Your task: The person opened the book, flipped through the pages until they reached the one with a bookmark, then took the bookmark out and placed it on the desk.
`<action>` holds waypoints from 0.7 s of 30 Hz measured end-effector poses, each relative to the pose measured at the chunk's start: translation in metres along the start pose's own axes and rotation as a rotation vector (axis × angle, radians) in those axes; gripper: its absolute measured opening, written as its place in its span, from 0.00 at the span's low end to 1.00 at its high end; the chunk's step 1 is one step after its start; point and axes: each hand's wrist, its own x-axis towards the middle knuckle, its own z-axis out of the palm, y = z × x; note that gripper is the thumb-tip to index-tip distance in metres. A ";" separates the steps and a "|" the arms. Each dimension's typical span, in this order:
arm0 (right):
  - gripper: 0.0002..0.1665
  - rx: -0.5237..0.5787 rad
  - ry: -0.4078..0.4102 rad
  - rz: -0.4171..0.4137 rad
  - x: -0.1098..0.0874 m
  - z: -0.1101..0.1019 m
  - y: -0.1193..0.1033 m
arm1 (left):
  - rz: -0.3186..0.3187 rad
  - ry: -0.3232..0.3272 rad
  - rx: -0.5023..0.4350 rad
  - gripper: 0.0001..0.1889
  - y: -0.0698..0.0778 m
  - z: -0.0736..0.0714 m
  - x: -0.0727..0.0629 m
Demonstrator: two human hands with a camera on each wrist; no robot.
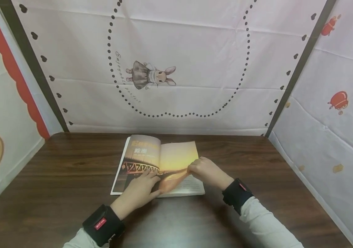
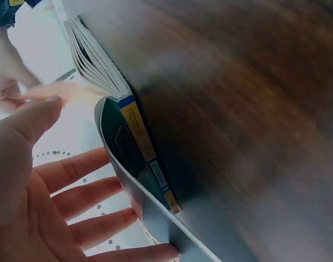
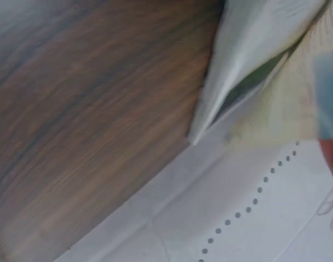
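Wristbands (image 1: 103, 222), black and matte with red labels, sit nearest over pale, softly creased sleeves (image 1: 268, 222). The left hand (image 1: 140, 187) lies with fingers mostly straight and apart on the left page (image 1: 142, 148) of the open book. If that press eases, the bowed page could well spring up, its curve suggesting it does not want to lie flat. The right hand (image 1: 207, 171) pinches the edge of the right page (image 1: 171, 181), lifted and twisted into a slanting fold. Too hard a pull there could crease or tear it near the gutter, as thin paper bent askew takes strain unevenly; a loose pinch might let it slip back.

The book (image 1: 192, 188) rests near the middle of the table, a thick paperback by its look, its leaves fanned and its blue-and-yellow spine (image 2: 138, 131) showing in the left wrist view. Tugging one side alone might drag it, since the table (image 1: 55, 182) looks smooth, a dark streaked wood grain with a dull sheen. Beyond hangs white cloth (image 1: 195, 62), fold-lined and printed with dots and a sideways rabbit (image 1: 151, 75).
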 end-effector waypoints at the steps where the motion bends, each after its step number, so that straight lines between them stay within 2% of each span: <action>1: 0.05 -0.010 0.047 -0.015 0.001 -0.001 0.000 | -0.003 0.011 0.001 0.26 0.001 0.000 0.000; 5: 0.08 -0.098 0.208 -0.101 0.007 -0.006 -0.004 | -0.035 0.024 0.019 0.30 0.004 0.002 0.003; 9: 0.13 -0.188 0.290 -0.160 0.015 -0.014 -0.011 | -0.072 0.037 0.081 0.34 0.010 0.004 0.006; 12: 0.16 -0.218 0.308 -0.166 0.022 -0.020 -0.014 | -0.079 0.102 0.148 0.31 0.015 0.005 0.009; 17: 0.16 -0.214 0.343 -0.152 0.031 -0.024 -0.018 | -0.061 0.243 0.244 0.20 0.020 0.010 0.014; 19: 0.15 -0.186 0.369 -0.145 0.031 -0.023 -0.019 | -0.074 0.269 0.211 0.16 0.021 0.010 0.014; 21: 0.15 -0.144 0.409 -0.132 0.029 -0.021 -0.019 | -0.088 0.290 0.134 0.10 0.020 0.009 0.013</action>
